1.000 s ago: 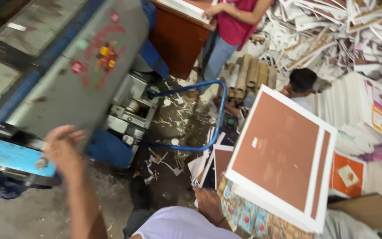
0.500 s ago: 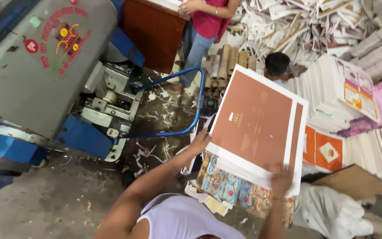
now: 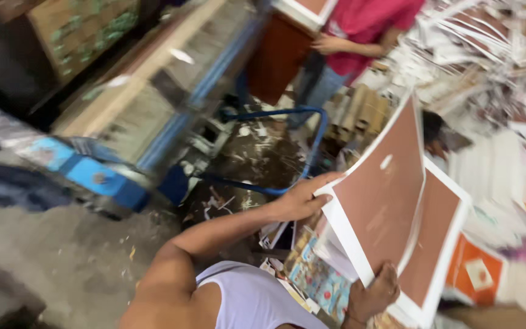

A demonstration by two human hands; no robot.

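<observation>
Head view, looking down, frame blurred by motion. Both hands on a stack of large printed sheets (image 3: pixel 391 201), brown faces with white borders, held tilted up on edge over the cluttered floor. Left hand (image 3: pixel 302 198) at the stack's upper left edge, arm stretched across the frame, fingers (image 3: pixel 327 178) extended along the white border, thumb side toward the sheet; it looks like a clamp on the edge, though blur makes the grip hard to read. Right hand (image 3: pixel 372 293) at the lower edge, fingers curled around the border from beneath, pinching the stack. The top sheet bows away from the ones behind it.

Below the stack: colourful patterned sheets (image 3: pixel 318 280). Just right of it, an orange printed sheet (image 3: pixel 476 271). Left, a grey and blue machine (image 3: pixel 147 122) with a blue tube frame (image 3: pixel 312 140) beside it. Paper scraps (image 3: pixel 500 55) piled upper right. A person in a red shirt (image 3: pixel 366 24) stands at top, well apart from the stack.
</observation>
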